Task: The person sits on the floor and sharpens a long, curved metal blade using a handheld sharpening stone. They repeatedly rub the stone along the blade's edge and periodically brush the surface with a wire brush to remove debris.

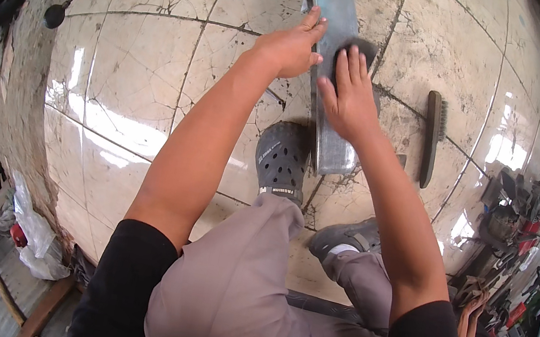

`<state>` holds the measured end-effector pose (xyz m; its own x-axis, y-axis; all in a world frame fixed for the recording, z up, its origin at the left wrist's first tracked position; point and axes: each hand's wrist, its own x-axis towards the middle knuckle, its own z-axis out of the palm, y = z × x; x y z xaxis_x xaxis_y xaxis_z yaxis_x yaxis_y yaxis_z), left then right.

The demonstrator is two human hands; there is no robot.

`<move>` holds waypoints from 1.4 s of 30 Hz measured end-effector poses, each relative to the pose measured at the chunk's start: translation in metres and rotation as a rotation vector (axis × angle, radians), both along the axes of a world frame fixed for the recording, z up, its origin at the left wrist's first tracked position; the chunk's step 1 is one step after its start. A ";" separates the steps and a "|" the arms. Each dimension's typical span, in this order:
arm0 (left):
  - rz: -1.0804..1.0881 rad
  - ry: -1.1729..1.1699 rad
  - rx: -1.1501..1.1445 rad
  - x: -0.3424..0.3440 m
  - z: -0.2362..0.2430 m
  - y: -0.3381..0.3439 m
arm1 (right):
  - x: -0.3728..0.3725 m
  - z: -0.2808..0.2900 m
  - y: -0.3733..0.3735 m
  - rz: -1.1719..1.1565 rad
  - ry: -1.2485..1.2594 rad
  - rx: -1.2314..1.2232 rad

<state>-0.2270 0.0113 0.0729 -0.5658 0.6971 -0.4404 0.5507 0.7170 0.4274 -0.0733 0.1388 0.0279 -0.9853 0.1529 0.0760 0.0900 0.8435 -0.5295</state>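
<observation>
A long grey metal bar point(339, 148) stretches away from near my feet. My left hand point(292, 47) rests against its left edge, the fingers stretched out and the thumb apart on the metal. On the bar's upper face, my right hand point(349, 100) holds a dark grey sanding pad point(365, 47) under its fingers, pressed down flat. Part of the pad is hidden by those fingers. To the right of the bar, a wire brush point(430, 140) with a wooden handle lies on the floor.
Cracked, stained tiles point(146, 55) make up the floor. My grey clog point(281, 160) stands beside the bar's near end. A thin black rod with a round end point(55, 16) lies at far left. Tools and red items point(515, 220) crowd the right; plastic bags point(40, 241) lie lower left.
</observation>
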 end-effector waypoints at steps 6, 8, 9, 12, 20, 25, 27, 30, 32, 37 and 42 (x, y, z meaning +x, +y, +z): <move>0.035 -0.016 -0.030 0.006 0.004 -0.009 | 0.125 0.024 -0.031 0.192 -0.228 0.021; 0.050 -0.053 -0.031 0.006 0.002 -0.012 | 0.109 0.012 -0.029 0.171 -0.180 0.036; 0.055 -0.065 -0.023 0.003 0.003 -0.011 | 0.088 0.009 -0.024 0.158 -0.149 0.053; 0.029 -0.019 0.038 0.002 0.001 0.000 | 0.009 -0.001 0.000 0.035 -0.016 0.059; 0.055 -0.023 -0.013 0.003 0.003 -0.012 | 0.093 0.012 -0.021 0.166 -0.129 0.030; 0.079 -0.069 0.009 0.004 0.004 -0.007 | 0.077 0.005 -0.015 0.118 -0.072 0.005; 0.069 -0.041 0.042 0.006 0.002 -0.001 | 0.025 -0.001 -0.001 0.048 0.004 0.040; 0.073 -0.027 0.034 0.006 0.003 0.003 | -0.012 -0.003 0.006 0.003 0.046 0.043; 0.071 -0.025 0.036 0.007 0.004 0.003 | -0.003 -0.003 0.008 0.028 0.060 0.031; 0.131 -0.100 0.018 0.010 0.008 -0.008 | 0.112 0.014 -0.022 0.239 -0.188 0.033; 0.131 -0.069 0.060 0.012 0.003 -0.008 | 0.059 0.011 -0.014 0.168 -0.099 0.045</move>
<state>-0.2153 0.0038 0.0757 -0.6231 0.6456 -0.4416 0.4220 0.7528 0.5052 -0.0147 0.1250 0.0384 -0.9997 -0.0152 -0.0196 -0.0038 0.8739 -0.4861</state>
